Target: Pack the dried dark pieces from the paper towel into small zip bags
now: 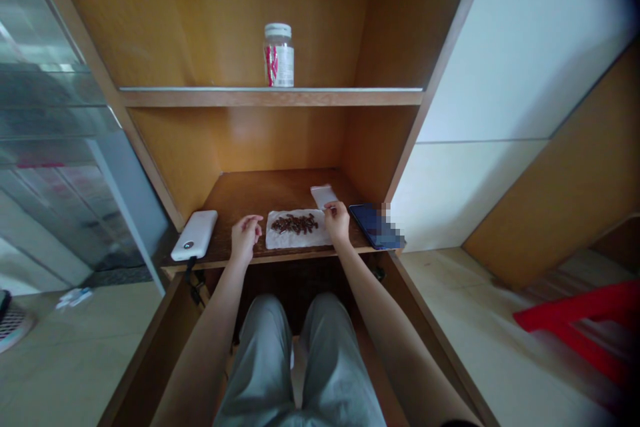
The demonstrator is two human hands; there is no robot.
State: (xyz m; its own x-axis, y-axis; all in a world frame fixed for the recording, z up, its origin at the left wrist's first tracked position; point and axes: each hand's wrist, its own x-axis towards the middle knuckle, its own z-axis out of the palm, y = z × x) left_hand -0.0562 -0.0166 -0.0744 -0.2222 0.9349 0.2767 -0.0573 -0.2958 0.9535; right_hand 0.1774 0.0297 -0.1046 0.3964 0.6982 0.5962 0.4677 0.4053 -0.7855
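Observation:
A white tissue [280,237] lies on the lower wooden shelf [260,190] with a heap of several small dark brown pieces [295,223] on it. My left hand [245,235] rests at the tissue's left edge, fingers curled with thumb and forefinger close together; I cannot make out anything in them. My right hand [337,221] sits at the tissue's right edge, fingers curled and pinching at a small dark piece next to a small white packet [323,195].
A white power bank [195,235] with a cable lies at the shelf's left. A dark phone [376,225] lies at the right edge. A clear jar [279,55] with a red-and-white label stands on the upper shelf. A red stool [580,327] is on the floor, right.

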